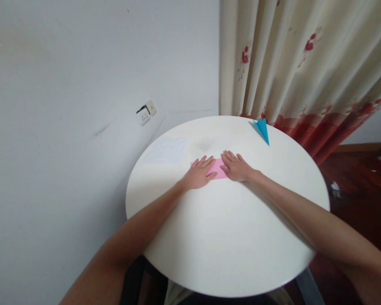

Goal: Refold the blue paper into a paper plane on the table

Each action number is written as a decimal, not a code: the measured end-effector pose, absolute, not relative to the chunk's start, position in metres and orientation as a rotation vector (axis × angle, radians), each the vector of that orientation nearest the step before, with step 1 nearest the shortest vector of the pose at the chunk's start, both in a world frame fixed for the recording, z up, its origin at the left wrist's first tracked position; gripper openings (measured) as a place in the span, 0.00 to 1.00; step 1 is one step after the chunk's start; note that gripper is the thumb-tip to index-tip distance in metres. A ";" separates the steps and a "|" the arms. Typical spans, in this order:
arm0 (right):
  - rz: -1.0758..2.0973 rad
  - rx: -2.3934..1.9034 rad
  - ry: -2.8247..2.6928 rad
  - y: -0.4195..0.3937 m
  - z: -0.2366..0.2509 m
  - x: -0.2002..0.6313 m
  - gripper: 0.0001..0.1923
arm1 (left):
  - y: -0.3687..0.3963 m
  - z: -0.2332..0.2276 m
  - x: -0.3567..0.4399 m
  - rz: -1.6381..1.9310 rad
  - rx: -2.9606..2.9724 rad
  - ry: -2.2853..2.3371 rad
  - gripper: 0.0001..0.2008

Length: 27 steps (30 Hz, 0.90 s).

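Observation:
A pink sheet of paper [218, 170], a narrow rectangle, lies flat on the round white table [222, 237]. My left hand [198, 173] rests palm down over its left part, fingers stretched out and apart. Over the right end lies my right hand [237, 166], also flat with its fingers extended. Between the two hands the pink surface shows; both ends are partly hidden under my palms. Farther back on the right, near the table's edge, a blue paper plane [263, 130] sits apart from both hands.
A pale, thin sheet [167, 150] lies on the table's back left. The white wall [82, 84] with a power socket [143, 116] borders the left side. Behind the table's right rim hangs a cream and red curtain [292, 63].

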State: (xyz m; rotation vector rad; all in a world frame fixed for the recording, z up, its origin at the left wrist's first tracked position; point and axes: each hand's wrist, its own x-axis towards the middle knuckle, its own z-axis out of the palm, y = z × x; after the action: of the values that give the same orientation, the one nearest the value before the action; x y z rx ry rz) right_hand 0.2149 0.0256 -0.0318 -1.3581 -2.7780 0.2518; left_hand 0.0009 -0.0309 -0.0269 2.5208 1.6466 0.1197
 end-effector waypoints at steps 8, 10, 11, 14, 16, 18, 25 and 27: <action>0.132 -1.432 -2.660 0.029 -0.034 0.221 0.32 | -0.031 -0.027 0.001 0.112 2.526 1.645 0.32; 0.027 -1.423 -2.610 0.026 -0.033 0.218 0.31 | -0.031 -0.026 0.001 0.111 2.528 1.648 0.32; -0.033 -1.393 -2.593 0.023 -0.032 0.215 0.30 | -0.031 -0.026 0.001 0.111 2.528 1.648 0.32; -0.094 -1.270 -2.586 0.016 -0.032 0.204 0.29 | -0.031 -0.025 0.002 0.119 2.527 1.650 0.33; 0.001 -1.210 -2.609 0.012 -0.033 0.197 0.29 | -0.031 -0.025 0.003 0.128 2.518 1.656 0.32; 0.092 -1.167 -2.635 0.009 -0.035 0.193 0.29 | -0.030 -0.026 0.003 0.136 2.512 1.660 0.32; 0.145 -1.143 -2.706 0.010 -0.036 0.195 0.32 | -0.029 -0.028 0.004 0.143 2.534 1.668 0.33; 0.150 -1.145 -2.715 0.011 -0.036 0.195 0.33 | -0.029 -0.028 0.004 0.145 2.535 1.666 0.33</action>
State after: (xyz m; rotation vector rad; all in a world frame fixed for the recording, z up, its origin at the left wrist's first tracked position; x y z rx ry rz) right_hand 0.1952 0.0109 -0.0363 -1.1447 -2.7153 0.1502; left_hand 0.0036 -0.0294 -0.0280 2.5354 1.6660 0.1454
